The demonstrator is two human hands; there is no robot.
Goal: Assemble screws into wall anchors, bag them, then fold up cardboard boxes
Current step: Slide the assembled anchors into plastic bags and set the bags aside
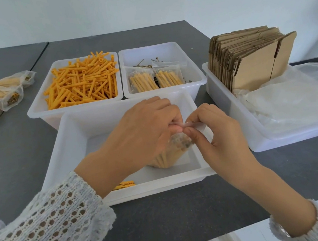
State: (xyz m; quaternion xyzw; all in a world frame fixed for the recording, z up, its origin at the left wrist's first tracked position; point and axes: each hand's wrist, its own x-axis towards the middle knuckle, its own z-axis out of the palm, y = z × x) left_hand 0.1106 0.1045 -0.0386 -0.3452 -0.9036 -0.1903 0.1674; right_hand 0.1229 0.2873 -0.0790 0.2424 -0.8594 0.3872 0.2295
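Note:
Over the near white tray point(73, 147), my left hand point(141, 130) and my right hand point(215, 133) both pinch the top edge of a small clear bag point(170, 155). The bag holds several orange wall anchors with screws in them, and its lower part hangs just above the tray floor. One loose assembled anchor point(125, 185) lies at the tray's front. Behind stands a tray of loose orange anchors point(81, 83). To its right, a tray with screws point(143, 63) also holds two filled bags point(155, 79).
Flat folded cardboard boxes point(246, 57) stand in a white tray point(223, 100) at the right, with crumpled clear plastic bags point(291, 96) in front of them. Several filled bags point(1, 95) lie on the dark table at the far left.

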